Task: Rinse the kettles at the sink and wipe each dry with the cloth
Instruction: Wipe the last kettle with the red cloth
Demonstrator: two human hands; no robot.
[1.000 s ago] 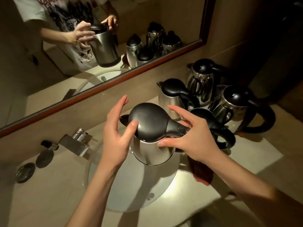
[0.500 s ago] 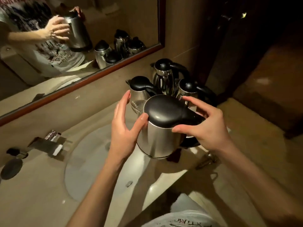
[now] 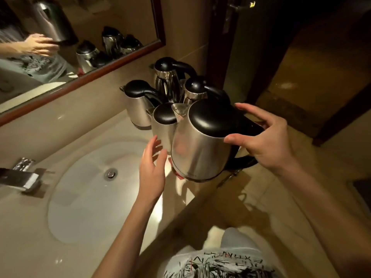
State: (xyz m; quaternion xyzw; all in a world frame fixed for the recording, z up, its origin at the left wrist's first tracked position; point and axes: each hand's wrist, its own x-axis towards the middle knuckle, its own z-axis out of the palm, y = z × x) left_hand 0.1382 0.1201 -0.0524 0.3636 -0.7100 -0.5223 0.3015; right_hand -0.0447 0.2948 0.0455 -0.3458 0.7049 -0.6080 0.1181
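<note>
Held kettle: at centre frame, upright, leaning slightly, above the desk right of the sink. Right hand: grip closed on its handle side. Left hand: fingers spread, empty, just left of the kettle's body, nearer the basin.

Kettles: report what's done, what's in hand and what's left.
Done: cannot tell; four kettles stand grouped on the counter, wet or dry unclear. In hand: the right hand grips a steel kettle beside the sink; the left hand is open, apart. Left: no water runs from the faucet.
</note>
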